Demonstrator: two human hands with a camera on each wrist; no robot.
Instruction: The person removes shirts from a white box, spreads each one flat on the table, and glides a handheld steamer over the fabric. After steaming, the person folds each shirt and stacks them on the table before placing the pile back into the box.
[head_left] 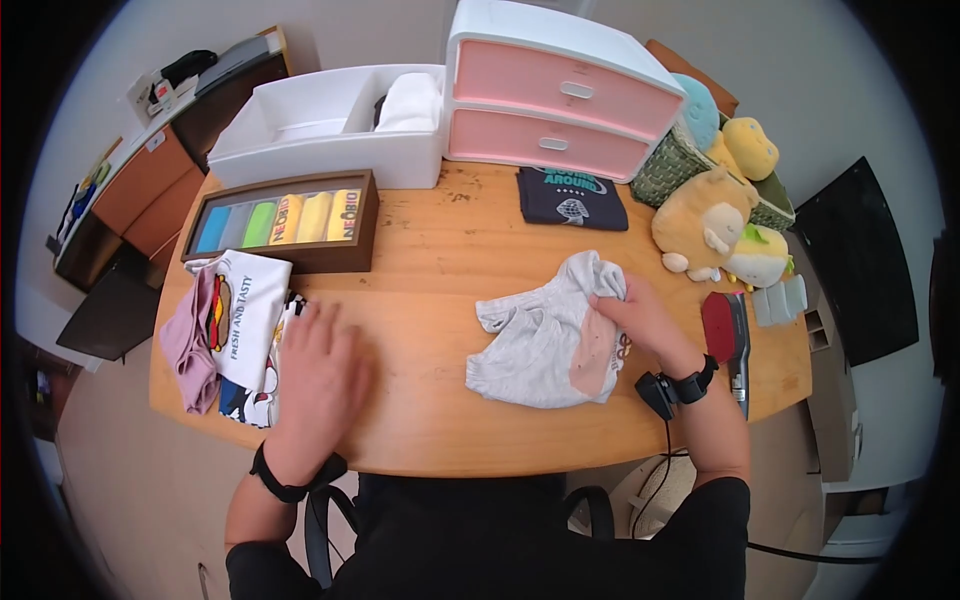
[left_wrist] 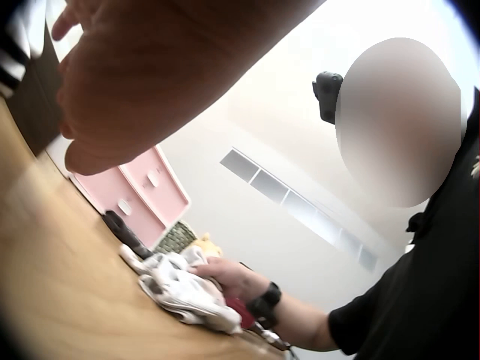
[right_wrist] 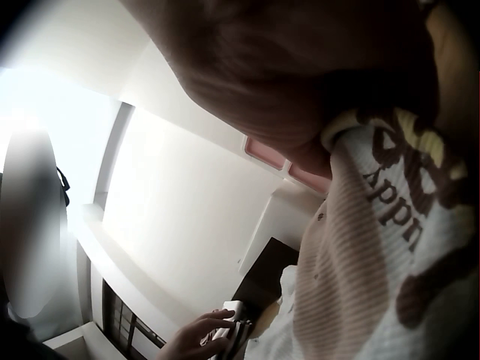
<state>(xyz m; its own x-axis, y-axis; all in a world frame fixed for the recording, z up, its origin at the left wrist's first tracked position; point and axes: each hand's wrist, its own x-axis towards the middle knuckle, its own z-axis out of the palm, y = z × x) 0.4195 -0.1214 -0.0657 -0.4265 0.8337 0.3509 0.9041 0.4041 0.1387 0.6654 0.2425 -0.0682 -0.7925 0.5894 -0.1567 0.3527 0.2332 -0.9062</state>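
Observation:
A crumpled light grey garment [head_left: 535, 345] with a pinkish patch lies on the wooden table in front of the person. At its right end, my right hand [head_left: 645, 318] grips the cloth between thumb and fingers. Brown lettering and a ribbed pinkish area of the garment [right_wrist: 341, 262] show up close in the right wrist view. My left hand [head_left: 325, 365], blurred, is held with fingers extended just right of several folded clothes. Among these are a white shirt [head_left: 250, 315] with a hot dog print, a pink cloth [head_left: 190, 345] and a black-and-white patterned piece [head_left: 255, 405], partly hidden.
Behind the folded clothes stands a brown box [head_left: 370, 230] with rolled coloured items. A white bin [head_left: 320, 160], a pink-and-white drawer unit [head_left: 560, 100] and a folded dark shirt [head_left: 575, 205] are at the back. Plush toys [head_left: 705, 220], a basket [head_left: 665, 165] and a red-and-black object [head_left: 725, 330] are right.

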